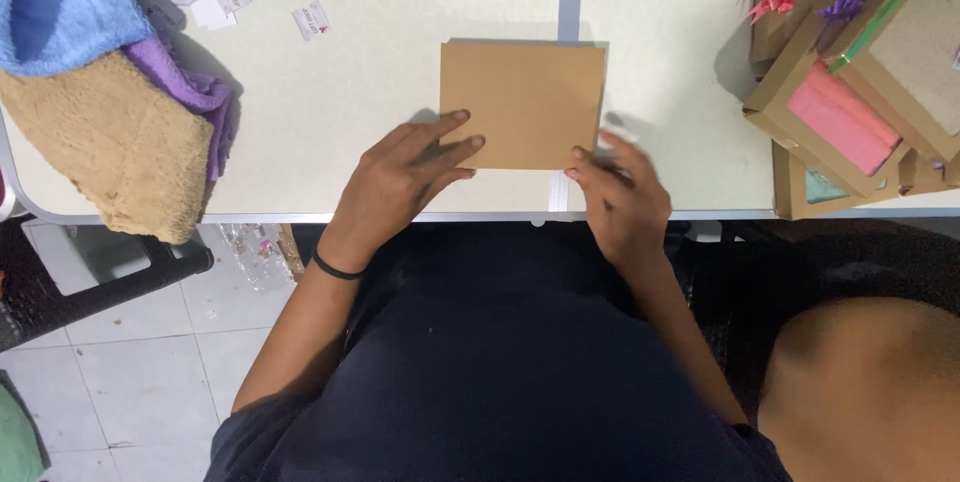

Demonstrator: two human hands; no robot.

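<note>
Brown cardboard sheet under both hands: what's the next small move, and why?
Probably lift the near right corner. The brown cardboard sheet lies flat on the table, the left hand presses its near left edge with flat fingers, and the right hand has fingertips at that corner, blurred, so no firm grip shows.

Both bare forearms reach forward from the dark-clothed torso. The left hand (415, 174) lies palm down, fingers spread flat and pointing right, a thin black band at its wrist. The right hand (622, 192) is curled, slightly blurred, fingertips pressing down.
</note>
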